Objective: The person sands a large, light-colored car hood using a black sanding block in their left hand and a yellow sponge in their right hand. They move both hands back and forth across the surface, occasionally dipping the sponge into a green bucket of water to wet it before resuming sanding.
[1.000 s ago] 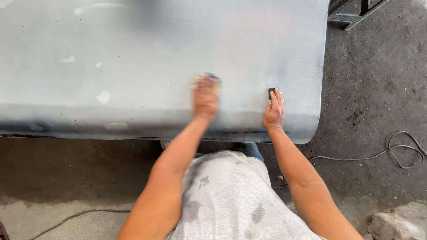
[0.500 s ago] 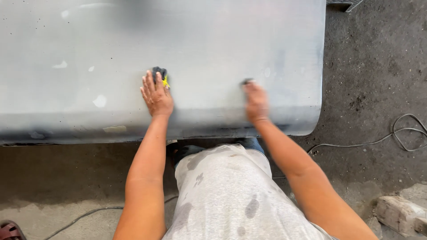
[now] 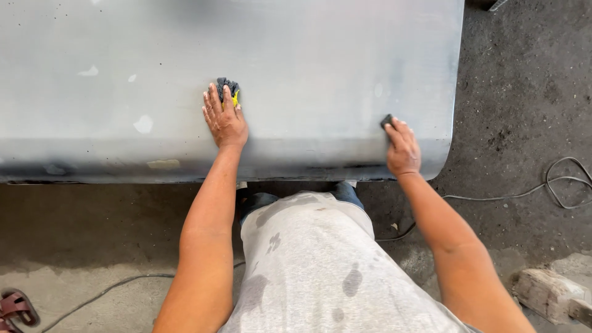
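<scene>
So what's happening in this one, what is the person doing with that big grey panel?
A person leans over a large grey panel. The left hand presses a dark cloth with a yellow patch flat on it. The right hand holds a small dark block against the surface near the rounded corner. A cable lies on the dirty floor.

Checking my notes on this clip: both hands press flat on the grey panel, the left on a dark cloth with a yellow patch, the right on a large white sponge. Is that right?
Not quite. In the head view the right hand presses a small dark block, not a large white sponge. The rest holds: the left hand is on the dark cloth with a yellow patch, both on the grey panel.
</scene>
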